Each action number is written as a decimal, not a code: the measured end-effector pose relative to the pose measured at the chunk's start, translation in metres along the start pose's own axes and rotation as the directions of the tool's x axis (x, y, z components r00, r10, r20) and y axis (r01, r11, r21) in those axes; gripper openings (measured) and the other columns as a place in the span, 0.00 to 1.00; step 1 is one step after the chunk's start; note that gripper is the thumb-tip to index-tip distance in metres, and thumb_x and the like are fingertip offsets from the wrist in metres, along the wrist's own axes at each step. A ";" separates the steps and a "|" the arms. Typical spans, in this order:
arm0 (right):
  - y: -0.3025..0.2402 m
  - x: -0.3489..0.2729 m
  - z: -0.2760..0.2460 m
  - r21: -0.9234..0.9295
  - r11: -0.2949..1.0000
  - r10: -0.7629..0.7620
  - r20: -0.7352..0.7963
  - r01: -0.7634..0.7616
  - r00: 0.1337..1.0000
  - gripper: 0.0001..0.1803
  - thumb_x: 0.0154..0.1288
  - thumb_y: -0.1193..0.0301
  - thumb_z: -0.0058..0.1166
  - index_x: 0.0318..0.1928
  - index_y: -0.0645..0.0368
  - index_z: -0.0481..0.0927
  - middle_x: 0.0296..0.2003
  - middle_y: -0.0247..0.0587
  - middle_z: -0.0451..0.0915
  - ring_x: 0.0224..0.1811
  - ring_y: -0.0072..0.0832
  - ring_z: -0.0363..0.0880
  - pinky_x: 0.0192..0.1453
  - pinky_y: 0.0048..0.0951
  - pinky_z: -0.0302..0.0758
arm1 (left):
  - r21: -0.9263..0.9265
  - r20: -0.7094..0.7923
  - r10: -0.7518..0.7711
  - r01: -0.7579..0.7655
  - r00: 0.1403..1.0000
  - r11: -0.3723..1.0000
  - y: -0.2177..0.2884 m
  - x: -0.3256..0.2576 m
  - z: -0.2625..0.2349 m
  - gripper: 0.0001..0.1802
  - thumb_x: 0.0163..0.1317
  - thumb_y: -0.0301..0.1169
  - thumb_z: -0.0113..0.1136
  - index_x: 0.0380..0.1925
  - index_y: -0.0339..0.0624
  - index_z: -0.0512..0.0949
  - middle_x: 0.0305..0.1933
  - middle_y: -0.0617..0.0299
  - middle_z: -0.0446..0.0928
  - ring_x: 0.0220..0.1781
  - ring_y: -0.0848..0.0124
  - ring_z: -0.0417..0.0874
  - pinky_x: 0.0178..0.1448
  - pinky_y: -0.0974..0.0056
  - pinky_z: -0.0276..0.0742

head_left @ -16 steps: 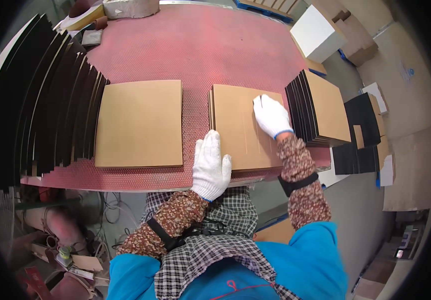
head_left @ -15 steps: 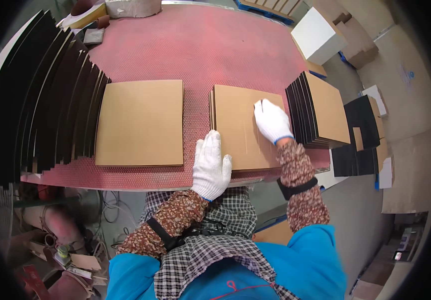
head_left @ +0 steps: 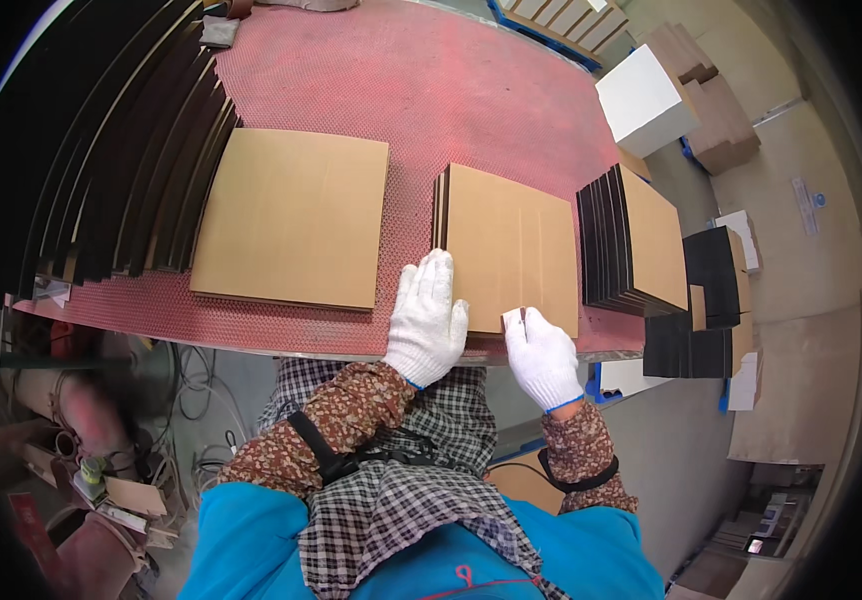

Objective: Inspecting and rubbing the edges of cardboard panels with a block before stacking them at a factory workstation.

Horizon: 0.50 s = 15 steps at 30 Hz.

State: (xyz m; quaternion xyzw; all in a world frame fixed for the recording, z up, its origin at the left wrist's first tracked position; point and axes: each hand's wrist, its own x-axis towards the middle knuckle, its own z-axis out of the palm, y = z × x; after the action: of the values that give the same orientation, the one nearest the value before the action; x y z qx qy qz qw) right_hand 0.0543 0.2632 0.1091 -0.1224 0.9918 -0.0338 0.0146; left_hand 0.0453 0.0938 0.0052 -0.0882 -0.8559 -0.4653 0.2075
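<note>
In the head view, the left hand (head_left: 428,322) lies flat, fingers apart, on the cardboard stack (head_left: 511,245) at table (head_left: 371,70) centre, while the right hand (head_left: 543,355), moved back from the stack's 2 o'clock corner, now pinches its 5 o'clock edge, fingertips partly hidden.

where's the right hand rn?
Head view, lower centre-right: right hand rests on the near edge of the middle cardboard stack, beside the left hand.

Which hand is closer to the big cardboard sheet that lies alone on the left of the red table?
Left. The left hand rests just right of the cardboard sheet; the right hand is farther right.
</note>
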 end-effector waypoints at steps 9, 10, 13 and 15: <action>0.004 0.071 0.021 0.123 0.979 0.167 -0.026 -0.163 0.986 0.18 0.79 0.57 0.45 0.38 0.56 0.79 0.28 0.59 0.84 0.34 0.56 0.85 0.40 0.57 0.80 | 0.038 0.043 -0.023 0.022 0.999 0.999 0.001 -0.002 -0.004 0.36 0.66 0.28 0.57 0.72 0.19 0.60 0.71 0.27 0.66 0.75 0.35 0.67 0.82 0.37 0.54; 0.008 0.084 0.023 0.120 0.985 0.135 -0.066 -0.127 0.989 0.18 0.79 0.57 0.45 0.38 0.56 0.79 0.29 0.58 0.84 0.35 0.56 0.85 0.42 0.56 0.80 | 0.034 0.046 -0.020 0.018 0.999 0.999 0.001 -0.002 -0.003 0.36 0.66 0.28 0.57 0.72 0.19 0.60 0.71 0.27 0.66 0.75 0.35 0.67 0.82 0.37 0.54; 0.027 0.131 0.039 0.104 0.994 0.057 -0.164 -0.040 0.985 0.18 0.78 0.57 0.44 0.39 0.57 0.79 0.32 0.57 0.85 0.37 0.57 0.85 0.45 0.56 0.80 | 0.027 0.024 -0.004 0.004 1.000 1.000 0.000 -0.004 -0.003 0.37 0.66 0.28 0.56 0.72 0.20 0.60 0.72 0.27 0.66 0.75 0.34 0.67 0.82 0.37 0.54; 0.053 0.165 0.054 0.078 0.997 0.014 -0.233 0.004 0.972 0.18 0.78 0.57 0.44 0.39 0.57 0.79 0.34 0.56 0.85 0.37 0.57 0.85 0.46 0.56 0.80 | 0.010 0.038 0.001 -0.001 0.999 1.000 0.002 -0.002 0.000 0.37 0.66 0.28 0.57 0.72 0.20 0.60 0.72 0.28 0.66 0.75 0.34 0.66 0.82 0.37 0.54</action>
State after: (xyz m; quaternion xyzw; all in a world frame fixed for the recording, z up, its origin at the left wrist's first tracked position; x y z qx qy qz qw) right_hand -0.1164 0.2711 0.0486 -0.1143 0.9849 -0.0863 -0.0970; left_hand 0.0478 0.0947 0.0056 -0.0964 -0.8620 -0.4591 0.1919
